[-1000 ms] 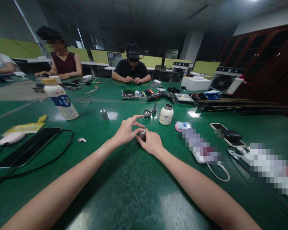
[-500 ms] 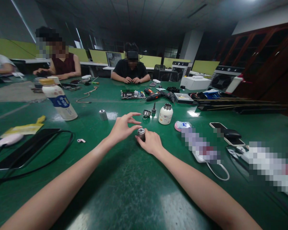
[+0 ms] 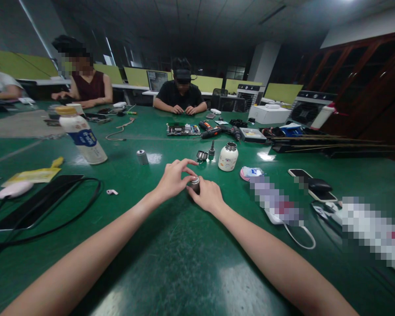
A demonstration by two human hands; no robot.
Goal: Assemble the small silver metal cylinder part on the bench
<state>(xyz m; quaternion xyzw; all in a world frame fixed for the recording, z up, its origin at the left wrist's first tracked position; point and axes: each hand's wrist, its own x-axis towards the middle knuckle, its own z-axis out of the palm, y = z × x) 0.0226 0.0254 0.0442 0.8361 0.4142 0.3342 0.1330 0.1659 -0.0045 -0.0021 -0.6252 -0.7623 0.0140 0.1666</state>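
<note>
My right hand (image 3: 210, 194) wraps round a small metal cylinder (image 3: 195, 184), which stands upright on the green table; its lower part is hidden behind my fingers. Over its top hovers my left hand (image 3: 175, 177), with the thumb at the cylinder's upper rim and the other fingers stretched out, apart from the thumb. Whether the thumb touches the rim I cannot tell. Just beyond lie a shiny metal lid with a loop (image 3: 202, 156) and a dark pointed bit-like piece (image 3: 211, 150). A cream bottle without a cap (image 3: 228, 156) stands close by. Another grey cylinder (image 3: 141, 157) stands to the left.
A drink bottle (image 3: 87, 142), a black tablet (image 3: 36, 202) with a cable and a pink earbud (image 3: 112, 192) lie left. Right are a phone (image 3: 311, 184) and a mouse (image 3: 319, 184). A circuit board (image 3: 183, 129) and power drills (image 3: 213, 132) lie beyond; co-workers sit across.
My left hand has moved slightly right and down, bringing its thumb to the top of the cylinder. My right hand keeps its hold in about the same place.
</note>
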